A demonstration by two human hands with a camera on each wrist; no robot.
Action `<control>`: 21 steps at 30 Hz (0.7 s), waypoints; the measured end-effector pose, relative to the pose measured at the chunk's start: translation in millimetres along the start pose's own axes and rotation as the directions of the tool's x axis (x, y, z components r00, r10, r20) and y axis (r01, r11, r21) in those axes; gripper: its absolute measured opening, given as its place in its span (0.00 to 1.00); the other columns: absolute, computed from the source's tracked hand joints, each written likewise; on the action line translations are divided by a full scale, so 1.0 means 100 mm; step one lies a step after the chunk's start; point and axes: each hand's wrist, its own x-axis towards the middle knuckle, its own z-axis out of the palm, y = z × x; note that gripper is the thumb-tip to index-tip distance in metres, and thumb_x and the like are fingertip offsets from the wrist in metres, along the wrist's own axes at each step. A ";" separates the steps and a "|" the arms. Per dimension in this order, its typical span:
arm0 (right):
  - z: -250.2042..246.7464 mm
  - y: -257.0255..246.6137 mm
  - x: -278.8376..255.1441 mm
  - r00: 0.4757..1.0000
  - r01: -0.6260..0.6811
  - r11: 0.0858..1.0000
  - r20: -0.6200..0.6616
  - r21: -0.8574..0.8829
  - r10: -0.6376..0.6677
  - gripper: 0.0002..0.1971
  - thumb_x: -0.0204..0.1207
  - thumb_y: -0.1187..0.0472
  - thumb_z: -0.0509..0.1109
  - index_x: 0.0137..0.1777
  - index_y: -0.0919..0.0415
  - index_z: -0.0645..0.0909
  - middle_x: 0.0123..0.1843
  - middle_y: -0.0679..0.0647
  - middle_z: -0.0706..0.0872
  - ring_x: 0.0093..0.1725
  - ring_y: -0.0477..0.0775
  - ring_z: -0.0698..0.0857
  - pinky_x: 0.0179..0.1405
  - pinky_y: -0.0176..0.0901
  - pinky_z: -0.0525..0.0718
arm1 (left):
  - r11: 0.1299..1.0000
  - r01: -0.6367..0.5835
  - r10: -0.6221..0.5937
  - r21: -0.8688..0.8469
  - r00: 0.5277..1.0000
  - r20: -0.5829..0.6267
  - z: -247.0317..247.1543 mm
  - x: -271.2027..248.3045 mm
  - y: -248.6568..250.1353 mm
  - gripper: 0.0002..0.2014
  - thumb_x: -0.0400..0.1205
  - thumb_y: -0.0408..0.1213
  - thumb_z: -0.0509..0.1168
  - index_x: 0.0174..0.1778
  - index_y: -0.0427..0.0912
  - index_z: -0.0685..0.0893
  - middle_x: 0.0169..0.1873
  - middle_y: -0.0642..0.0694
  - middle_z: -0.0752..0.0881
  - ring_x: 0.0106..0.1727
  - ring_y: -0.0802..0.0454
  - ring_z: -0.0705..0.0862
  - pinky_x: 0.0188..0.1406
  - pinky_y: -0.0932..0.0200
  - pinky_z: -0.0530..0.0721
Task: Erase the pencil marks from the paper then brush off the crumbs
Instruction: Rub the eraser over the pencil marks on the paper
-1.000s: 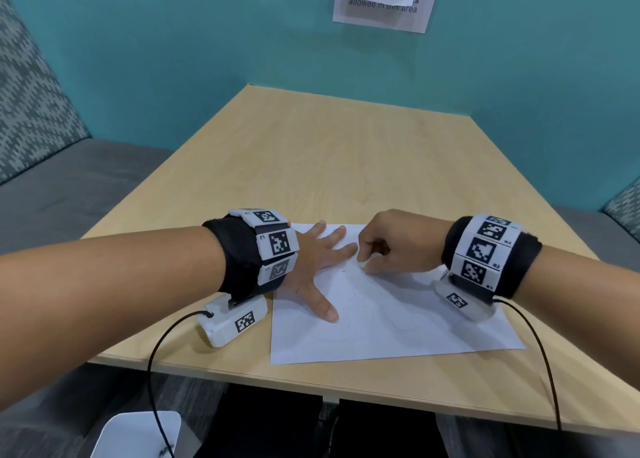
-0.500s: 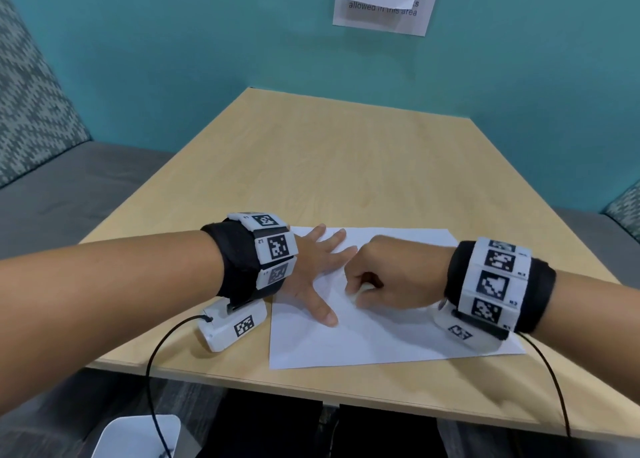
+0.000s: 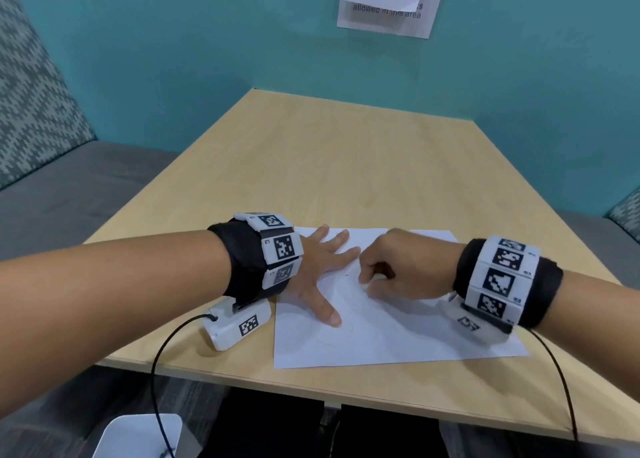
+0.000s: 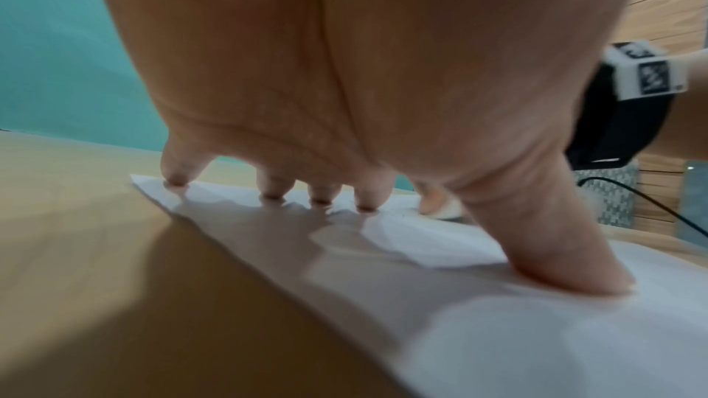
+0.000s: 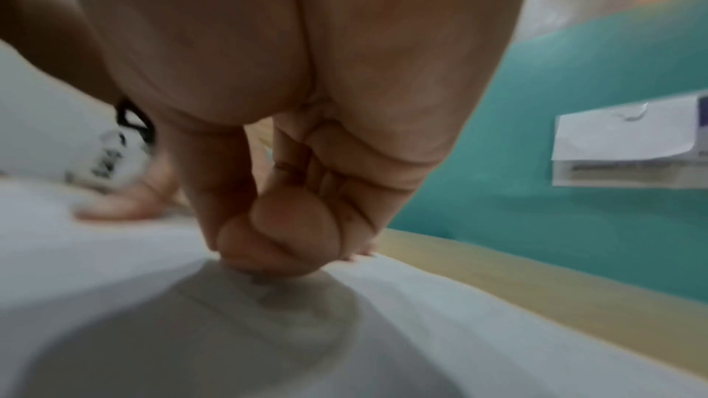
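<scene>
From over the shoulders, the sheet of paper (image 3: 398,333) lies at the near edge of the wooden bench (image 3: 346,167), and the left hand (image 3: 322,274) is spread flat on its left part, fingers and thumb fanned out, holding nothing. That looks like an anchor, so the sheet cannot slide or buckle under rubbing. The right hand (image 3: 401,267) is bunched into a curled fist just beside those fingertips, pressed down on the paper over faint pencil marks (image 3: 346,274). A small pale bit shows inside the curl, probably an eraser (image 3: 379,277).

Under the left wrist, the fingertips (image 4: 274,197) and thumb press onto the paper (image 4: 498,329) near its edge, palm arched above it, which puts the weight at the tips. Beyond them, something pale touches the sheet, most likely the eraser (image 4: 446,212).

Under the right wrist, the picture is smeared. The right hand's fingers (image 5: 276,238) are folded tight and low against the paper (image 5: 459,329). The eraser is hidden here, though the pinch suits gripping something small. Rubbing seems under way; brushing is not yet due.
</scene>
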 end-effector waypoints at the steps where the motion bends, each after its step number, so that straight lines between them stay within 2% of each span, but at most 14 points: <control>1: 0.05 -0.08 -0.03 0.999 0.039 0.999 0.026 0.007 -0.039 0.04 0.74 0.59 0.70 0.44 0.56 0.86 0.32 0.43 0.84 0.30 0.40 0.78 0.33 0.29 0.74 | 1.000 0.000 0.000 0.003 1.000 0.000 0.00 0.00 0.01 0.60 0.71 0.73 0.67 0.85 0.60 0.31 0.85 0.52 0.30 0.85 0.41 0.29 0.79 0.28 0.41; 3: 0.08 -0.12 -0.06 0.996 0.072 0.997 0.057 0.024 -0.073 0.04 0.74 0.58 0.70 0.43 0.56 0.86 0.31 0.42 0.83 0.30 0.38 0.78 0.33 0.27 0.73 | 1.000 0.000 0.000 0.011 1.000 -0.006 -0.01 -0.02 0.02 0.59 0.72 0.71 0.68 0.86 0.58 0.32 0.86 0.51 0.30 0.86 0.41 0.30 0.80 0.29 0.41; 7: -0.04 0.07 -0.02 0.999 -0.019 1.000 -0.026 -0.005 0.019 0.05 0.73 0.58 0.71 0.45 0.57 0.87 0.34 0.44 0.86 0.30 0.40 0.78 0.33 0.29 0.72 | 1.000 0.003 -0.003 -0.013 1.000 -0.024 0.00 -0.04 0.04 0.59 0.73 0.71 0.68 0.86 0.58 0.32 0.86 0.52 0.31 0.86 0.42 0.30 0.80 0.30 0.40; 11: 0.09 -0.14 -0.10 0.996 0.069 0.997 0.061 0.033 -0.071 0.04 0.74 0.58 0.70 0.43 0.54 0.86 0.33 0.43 0.85 0.30 0.39 0.78 0.32 0.26 0.73 | 1.000 0.011 -0.011 0.002 1.000 -0.005 -0.02 -0.05 0.04 0.59 0.73 0.71 0.67 0.86 0.58 0.32 0.85 0.53 0.29 0.86 0.43 0.30 0.80 0.30 0.40; 16: -0.04 0.05 -0.01 0.998 -0.051 0.997 -0.025 0.053 0.052 0.04 0.73 0.58 0.72 0.45 0.56 0.87 0.29 0.40 0.81 0.29 0.35 0.78 0.32 0.27 0.71 | 1.000 0.013 -0.013 -0.004 1.000 0.004 -0.02 -0.04 0.04 0.59 0.72 0.72 0.67 0.85 0.60 0.31 0.85 0.52 0.29 0.85 0.43 0.29 0.80 0.29 0.39; 21: 0.06 -0.20 -0.01 0.995 0.067 0.996 0.073 0.053 -0.071 0.03 0.75 0.59 0.71 0.45 0.55 0.86 0.30 0.38 0.80 0.31 0.34 0.79 0.33 0.26 0.74 | 1.000 -0.011 0.011 0.000 1.000 -0.017 0.01 -0.01 0.00 0.58 0.72 0.72 0.67 0.86 0.62 0.35 0.86 0.50 0.30 0.86 0.40 0.30 0.79 0.28 0.40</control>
